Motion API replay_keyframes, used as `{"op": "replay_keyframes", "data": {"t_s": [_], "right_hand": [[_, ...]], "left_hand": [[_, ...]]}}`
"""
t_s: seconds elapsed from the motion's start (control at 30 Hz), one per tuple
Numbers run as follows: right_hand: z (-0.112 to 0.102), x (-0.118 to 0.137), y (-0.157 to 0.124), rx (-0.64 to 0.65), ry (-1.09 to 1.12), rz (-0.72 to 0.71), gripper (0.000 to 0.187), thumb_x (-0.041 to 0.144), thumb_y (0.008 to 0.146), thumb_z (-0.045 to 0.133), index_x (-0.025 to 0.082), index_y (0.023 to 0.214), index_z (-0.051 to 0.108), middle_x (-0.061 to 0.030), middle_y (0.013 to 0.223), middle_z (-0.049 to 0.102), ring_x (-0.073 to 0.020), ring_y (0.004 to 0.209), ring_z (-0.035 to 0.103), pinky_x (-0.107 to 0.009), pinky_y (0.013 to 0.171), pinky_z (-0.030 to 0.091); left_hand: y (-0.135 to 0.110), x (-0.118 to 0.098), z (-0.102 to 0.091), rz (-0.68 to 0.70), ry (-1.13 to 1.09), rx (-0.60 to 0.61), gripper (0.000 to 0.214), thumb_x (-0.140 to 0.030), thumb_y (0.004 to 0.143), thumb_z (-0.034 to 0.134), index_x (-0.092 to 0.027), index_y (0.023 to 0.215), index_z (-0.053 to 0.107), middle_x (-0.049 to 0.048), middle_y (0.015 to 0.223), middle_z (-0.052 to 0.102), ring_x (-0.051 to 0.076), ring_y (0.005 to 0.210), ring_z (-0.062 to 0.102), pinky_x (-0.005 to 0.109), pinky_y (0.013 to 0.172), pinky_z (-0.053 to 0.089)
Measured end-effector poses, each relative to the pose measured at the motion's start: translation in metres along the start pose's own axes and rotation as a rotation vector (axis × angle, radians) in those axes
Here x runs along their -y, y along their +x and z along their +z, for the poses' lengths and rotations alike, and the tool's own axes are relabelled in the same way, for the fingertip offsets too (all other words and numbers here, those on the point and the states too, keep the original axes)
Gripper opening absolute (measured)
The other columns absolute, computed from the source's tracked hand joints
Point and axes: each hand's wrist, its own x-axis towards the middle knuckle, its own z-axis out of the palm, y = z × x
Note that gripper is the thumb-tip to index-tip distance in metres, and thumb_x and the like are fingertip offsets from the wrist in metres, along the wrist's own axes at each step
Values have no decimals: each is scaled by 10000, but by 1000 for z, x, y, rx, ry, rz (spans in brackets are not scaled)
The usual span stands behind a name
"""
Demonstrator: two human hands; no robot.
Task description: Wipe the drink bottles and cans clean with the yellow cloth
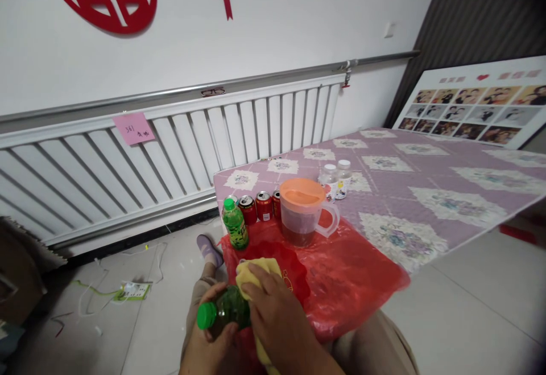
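My left hand [213, 329] is closed round a green plastic bottle [230, 308] with a green cap, which lies tilted with its cap toward the lower left. A yellow cloth [259, 271] is bunched under my right hand [273, 312], pressed against the bottle's far end, which it hides. Beyond my hands lies a red scalloped tray [294, 267] on a red plastic sheet [354, 275]. Another green bottle [235, 224] stands upright at the sheet's left edge. Near it is a clear pitcher [296, 227] with an orange lid and some brownish liquid inside.
Several red cans [264, 206] line up behind the sheet. Two white-lidded jars [342, 180] stand behind the pitcher on a purple flowered cloth [396, 193]. A white radiator [191, 153] runs along the wall. Cables and a power strip [133, 291] lie on the floor at left.
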Motion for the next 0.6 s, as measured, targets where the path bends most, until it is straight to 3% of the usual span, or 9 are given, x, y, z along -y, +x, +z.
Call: {"op": "replay_keyframes", "data": {"t_s": [0.13,0.23,0.33,0.5,0.6], "right_hand": [[2,-35,0,142,-62,279,371,55,919,521,194,1198,722,-126,1382,666,-311,1277,614,-486,1077,514],[-1,-48,-1,171,-64,331,356,60,925,510,180,1172,736,-142,1387,660,-317,1220,653,-485,1025,552],[-7,-39,-4,104,-40,210,393,54,908,526,197,1222,713,-123,1432,631,-312,1285,608,-506,1088,505],[-6,1,-9,-136,18,-231,302,120,964,519,221,1196,684,-75,1376,679,-266,1271,603,-463,1098,490],[-5,17,-2,-177,30,-240,148,234,981,579,248,1054,707,-31,1389,674,-282,1187,633,-457,1033,522]], "left_hand": [[3,-2,0,30,23,-37,641,-372,676,852,-222,1245,598,134,1292,665,357,1206,653,473,1037,539],[5,-5,4,90,-5,-13,625,-375,700,844,-229,1248,582,130,1273,678,352,1194,668,468,1006,564],[7,-8,10,123,-19,39,580,-397,750,805,-228,1258,583,144,1315,662,345,1201,672,464,987,582],[7,-12,13,124,15,25,618,-406,733,807,-210,1285,609,166,1335,645,369,1262,632,457,1018,573],[9,-16,12,121,55,19,686,-348,699,836,-246,1331,588,135,1331,672,357,1245,649,450,1038,567]]}}
